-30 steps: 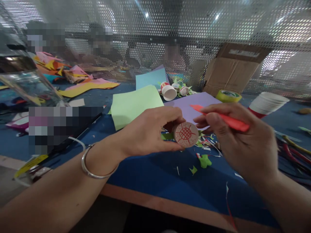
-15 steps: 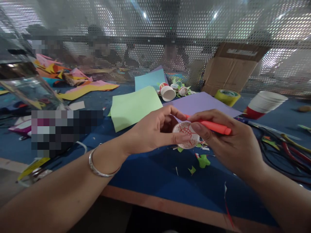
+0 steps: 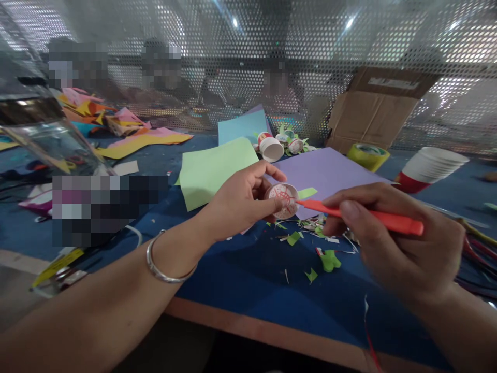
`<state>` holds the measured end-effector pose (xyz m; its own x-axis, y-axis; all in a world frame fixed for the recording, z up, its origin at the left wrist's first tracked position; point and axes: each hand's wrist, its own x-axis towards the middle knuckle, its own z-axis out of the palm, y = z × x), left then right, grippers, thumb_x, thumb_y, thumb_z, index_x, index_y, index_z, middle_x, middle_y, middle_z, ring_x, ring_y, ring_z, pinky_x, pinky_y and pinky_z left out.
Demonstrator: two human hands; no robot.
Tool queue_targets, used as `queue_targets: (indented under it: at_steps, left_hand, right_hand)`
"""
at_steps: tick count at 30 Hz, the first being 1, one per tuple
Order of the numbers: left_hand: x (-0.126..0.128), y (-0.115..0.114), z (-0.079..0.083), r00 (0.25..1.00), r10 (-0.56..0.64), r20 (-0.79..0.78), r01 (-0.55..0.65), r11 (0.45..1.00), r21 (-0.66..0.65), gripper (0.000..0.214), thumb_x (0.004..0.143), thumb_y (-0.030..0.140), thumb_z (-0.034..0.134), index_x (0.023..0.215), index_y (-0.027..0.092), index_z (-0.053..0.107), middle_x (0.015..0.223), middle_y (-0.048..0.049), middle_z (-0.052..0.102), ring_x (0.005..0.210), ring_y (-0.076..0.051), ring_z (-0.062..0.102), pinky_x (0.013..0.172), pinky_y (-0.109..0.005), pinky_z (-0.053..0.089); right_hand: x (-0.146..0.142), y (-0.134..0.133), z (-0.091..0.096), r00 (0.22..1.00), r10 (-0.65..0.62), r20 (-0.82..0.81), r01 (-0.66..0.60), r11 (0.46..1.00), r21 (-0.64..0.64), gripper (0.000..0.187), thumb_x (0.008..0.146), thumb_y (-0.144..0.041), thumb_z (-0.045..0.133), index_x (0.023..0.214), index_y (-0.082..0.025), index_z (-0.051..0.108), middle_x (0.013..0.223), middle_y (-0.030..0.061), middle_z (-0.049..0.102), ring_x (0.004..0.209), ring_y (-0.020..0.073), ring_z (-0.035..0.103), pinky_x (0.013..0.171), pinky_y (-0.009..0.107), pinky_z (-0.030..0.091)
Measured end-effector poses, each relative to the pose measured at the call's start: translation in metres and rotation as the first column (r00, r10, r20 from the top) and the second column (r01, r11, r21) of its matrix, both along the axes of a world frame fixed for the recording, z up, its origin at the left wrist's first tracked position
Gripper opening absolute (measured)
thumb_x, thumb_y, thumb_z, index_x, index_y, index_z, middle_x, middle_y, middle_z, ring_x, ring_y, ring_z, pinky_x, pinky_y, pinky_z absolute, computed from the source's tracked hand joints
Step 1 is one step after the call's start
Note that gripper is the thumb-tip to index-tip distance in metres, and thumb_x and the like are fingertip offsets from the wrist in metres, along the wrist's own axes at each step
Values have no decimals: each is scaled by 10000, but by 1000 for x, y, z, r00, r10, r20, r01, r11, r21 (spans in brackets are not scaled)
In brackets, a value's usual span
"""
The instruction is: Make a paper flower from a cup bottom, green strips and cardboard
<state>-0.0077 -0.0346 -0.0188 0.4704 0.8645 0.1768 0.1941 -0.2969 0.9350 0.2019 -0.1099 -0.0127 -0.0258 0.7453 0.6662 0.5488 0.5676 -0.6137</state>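
My left hand (image 3: 233, 204) grips a small white paper cup piece (image 3: 289, 198), thumb on its round face. That face carries a red line pattern and red dots. A pale green paper strip (image 3: 308, 193) juts out beside it. In my right hand (image 3: 407, 248) is a red-orange marker pen (image 3: 396, 220), held like a pencil with its tip at the right rim of the piece; whether it touches is hard to tell. Below the hands, green and white paper scraps (image 3: 294, 238) lie on the blue table (image 3: 248, 280).
Behind my hands lie a light green sheet (image 3: 213, 171) and a purple sheet (image 3: 330, 168). A tipped paper cup (image 3: 272, 149), yellow tape roll (image 3: 368, 156), stacked cups (image 3: 435, 166) and cardboard box (image 3: 376, 109) stand farther back. At left is a clear jar (image 3: 66, 142).
My right hand has moved right and down, drawing the marker back from across the cup piece to its right rim. The piece has shifted slightly up and left, with its face turned.
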Motion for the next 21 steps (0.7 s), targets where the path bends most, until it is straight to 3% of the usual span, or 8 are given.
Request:
queue_targets:
  at_steps: [7,15,21]
  left_hand:
    - [0,-2,1,997,-75,10,75,997,28,280,892,341,696,1109,177,627,843,-24,694,733,-132,674,636,-228,573]
    - [-1,-3,3,997,-75,-20,76,996,53,283,884,337,710,1103,169,648,851,-35,710,708,-117,648,563,-190,503]
    - [-3,-2,3,999,-49,-16,49,998,49,297,869,353,724,1084,162,647,881,-40,726,727,-117,669,624,-207,564]
  right_hand:
    - [0,4,-5,1000,26,-15,-26,1000,-4,113,944,-238,624,908,-233,731,685,-23,719,574,121,655,552,288,487]
    - [1,2,-2,998,-16,59,15,1000,23,120,939,-224,612,894,-244,721,650,-51,697,542,92,625,535,277,468]
    - [8,6,-4,987,7,162,-20,996,83,102,930,-197,619,898,-240,706,668,-58,703,545,78,632,552,257,482]
